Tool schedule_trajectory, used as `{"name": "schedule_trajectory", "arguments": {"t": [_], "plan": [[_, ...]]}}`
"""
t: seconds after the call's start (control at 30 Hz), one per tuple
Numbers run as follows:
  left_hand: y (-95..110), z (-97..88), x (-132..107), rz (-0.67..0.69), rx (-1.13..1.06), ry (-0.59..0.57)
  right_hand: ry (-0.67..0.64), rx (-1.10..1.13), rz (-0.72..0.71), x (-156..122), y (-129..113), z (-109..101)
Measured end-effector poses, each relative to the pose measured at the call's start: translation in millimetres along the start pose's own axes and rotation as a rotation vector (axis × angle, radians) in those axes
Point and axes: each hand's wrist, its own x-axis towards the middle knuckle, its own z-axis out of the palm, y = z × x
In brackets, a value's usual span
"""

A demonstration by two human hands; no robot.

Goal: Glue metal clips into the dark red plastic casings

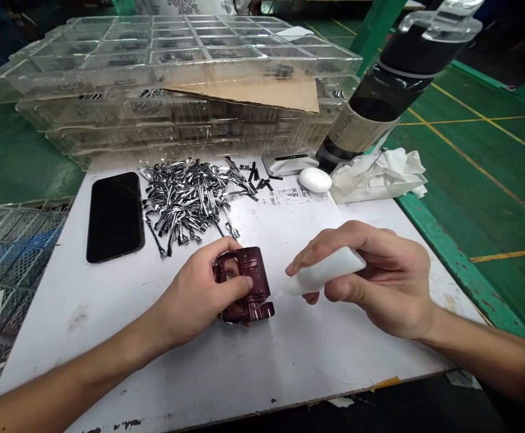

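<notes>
Left fingers (226, 243) clasp a glossy maroon molded plastic part (258, 270).

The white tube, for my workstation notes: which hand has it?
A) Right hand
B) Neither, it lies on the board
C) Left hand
A. The right hand wraps around the white tube, while the left hand holds the maroon part.

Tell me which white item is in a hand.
The white tube, gripped in the right hand; the white oval object and the crumpled tissues lie untouched beyond it.
</notes>
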Motion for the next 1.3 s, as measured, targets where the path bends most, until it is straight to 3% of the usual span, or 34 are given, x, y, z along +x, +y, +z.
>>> {"name": "schedule_trajectory", "arguments": {"t": [0.53, 0.73, 0.93, 1.03, 1.1, 1.2, 1.3], "plan": [[1, 0.2, 0, -0.017, -0.005, 0.008, -0.011, -0.006, -0.043, -1, 3, 0], [-3, -1.5, 2, -0.001, -0.026, -0.006, 0.136, 0.089, -0.158, 7, 5, -8], [-3, 0.4, 3, -0.025, -0.061, -0.026, 0.066, 0.103, -0.02, 25, -11, -29], [-3, 2.4, 1, -0.044, -0.053, -0.001, 0.121, 0.073, 0.013, 31, -21, -43], [-5, 3.3, 1, -0.065, -0.053, 0.023, 0.223, -0.042, -0.024, 35, -26, -58], [-9, 4.2, 3, -0.065, -0.048, 0.038, 0.408, -0.446, -0.113, 40, -32, -90], [-10, 5.4, 3, -0.051, -0.013, 0.042, 0.524, -0.794, -0.088, 42, -35, -120]]}}
